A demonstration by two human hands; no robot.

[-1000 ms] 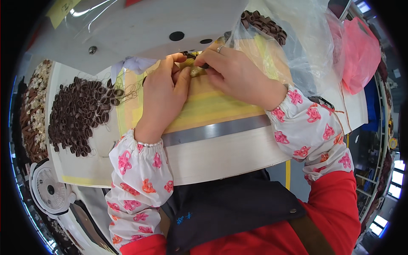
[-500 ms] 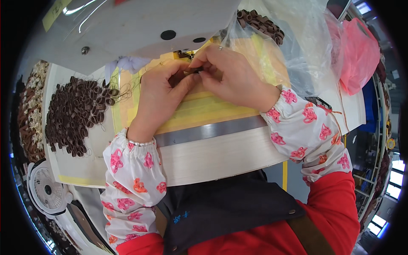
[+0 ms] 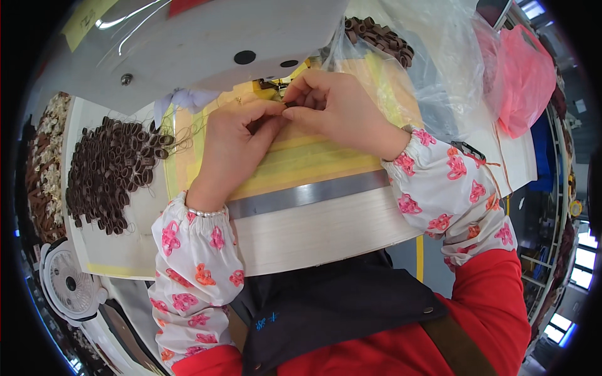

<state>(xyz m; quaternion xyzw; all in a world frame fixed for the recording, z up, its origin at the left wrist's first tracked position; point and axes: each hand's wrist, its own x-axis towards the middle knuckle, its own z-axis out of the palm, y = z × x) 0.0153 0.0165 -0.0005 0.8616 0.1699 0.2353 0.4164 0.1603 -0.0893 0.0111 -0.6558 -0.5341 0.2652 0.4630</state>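
Both hands, your left hand (image 3: 235,141) and right hand (image 3: 332,109), pinch 1 small brown piece (image 3: 290,104) under the sewing machine (image 3: 207,44) (the loose brown pile (image 3: 110,172) looks mostly unworked).

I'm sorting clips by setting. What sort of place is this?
Probably a sewing station in a small workshop: a white sewing machine over both hands, heaps of small brown loops beside them, and plastic bags of stock.
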